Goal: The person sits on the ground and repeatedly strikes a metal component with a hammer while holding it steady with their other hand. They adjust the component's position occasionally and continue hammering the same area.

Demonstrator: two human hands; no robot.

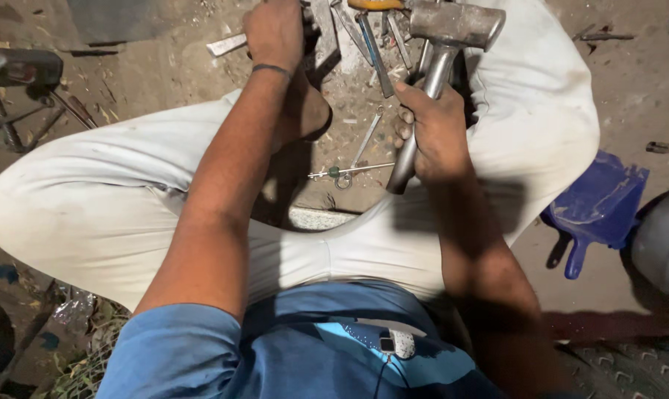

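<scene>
I see my white-trousered legs spread wide on the dirt ground, both arms reaching forward between the knees.

The hammer is the biggest thing in hand: a heavy grey metal head, blunt and scuffed, on a bare shiny metal shaft. My right hand is wrapped tight around that shaft near its lower end, with the head raised above the knuckles and tilted toward the top edge of view. The butt of the shaft pokes out just below my fist.

To the right of that hand, well apart, lies a blue plastic scoop, dusty, beside a dark rounded object that the edge cuts off.

My left hand is up at the top edge, closed over something. I cannot make out what it holds, since the fingers are turned away and the frame cuts them. A flat pale metal strip sticks out just left of it. A thin band sits on that wrist.

Between the hands, loose tools lie on the ground; a yellow handle is cut off above. Below them lies a slim spanner, and nearer me a thin rod with a small green piece.
</scene>
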